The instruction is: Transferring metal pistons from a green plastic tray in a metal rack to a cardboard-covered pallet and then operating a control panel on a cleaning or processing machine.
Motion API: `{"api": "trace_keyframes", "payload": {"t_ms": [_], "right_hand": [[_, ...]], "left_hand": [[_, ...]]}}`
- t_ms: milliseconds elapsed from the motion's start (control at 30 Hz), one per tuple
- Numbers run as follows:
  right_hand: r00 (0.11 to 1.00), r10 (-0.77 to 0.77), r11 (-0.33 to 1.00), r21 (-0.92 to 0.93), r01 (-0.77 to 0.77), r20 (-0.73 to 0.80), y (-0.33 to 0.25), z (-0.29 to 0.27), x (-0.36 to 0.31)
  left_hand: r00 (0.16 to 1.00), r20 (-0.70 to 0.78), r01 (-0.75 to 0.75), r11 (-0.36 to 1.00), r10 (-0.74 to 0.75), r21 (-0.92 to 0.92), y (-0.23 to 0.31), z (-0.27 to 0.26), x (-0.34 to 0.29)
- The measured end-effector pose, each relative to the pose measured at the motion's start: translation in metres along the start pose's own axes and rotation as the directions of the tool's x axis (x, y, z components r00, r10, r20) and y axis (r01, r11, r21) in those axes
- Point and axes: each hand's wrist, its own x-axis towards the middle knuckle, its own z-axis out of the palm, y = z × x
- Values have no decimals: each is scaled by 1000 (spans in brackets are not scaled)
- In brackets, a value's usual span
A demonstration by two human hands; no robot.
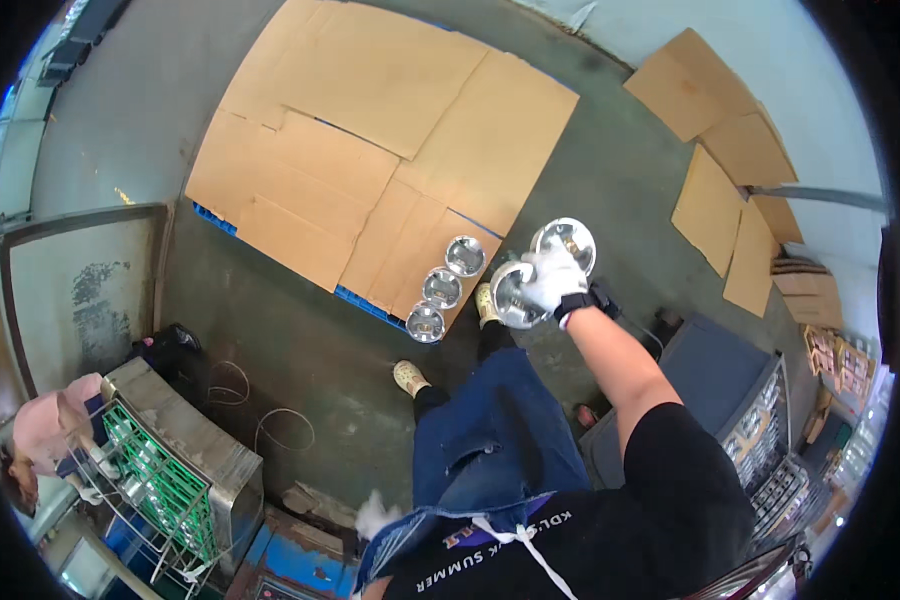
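Observation:
Gripped in my right hand (553, 282), in a white glove, are two shiny round metal pistons. One piston (515, 297) is on the near-left side of the hand, the other piston (580, 240) on its far side. They hang over the floor just right of the pallet corner. Three similar pistons stand in a short row on the cardboard sheets (370, 130): a far piston (465, 256), a middle piston (442, 288) and a near piston (425, 323). My left hand (375, 516), also in a white glove, is low beside my denim apron, blurred, its fingers unclear.
Under the cardboard is a blue pallet (370, 306). Flat cardboard pieces (722, 210) lean at the right wall. A dark cart (705, 365) and racks of metal parts (770, 430) stand at my right. At lower left a person (55, 425) works at a green rack (160, 480) beside a metal cabinet.

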Motion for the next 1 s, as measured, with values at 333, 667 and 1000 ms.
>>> {"api": "trace_keyframes", "payload": {"t_ms": [333,667,1000], "right_hand": [[995,98,985,-147,-92,32,104,85,199],[980,161,955,-270,-125,116,98,157,277],[983,126,973,-211,-96,134,85,122,252]], "left_hand": [[927,101,361,932,-363,35,144,67,-102],[888,103,449,894,-448,15,202,65,-102],[904,84,419,908,-420,29,216,51,-99]]}}
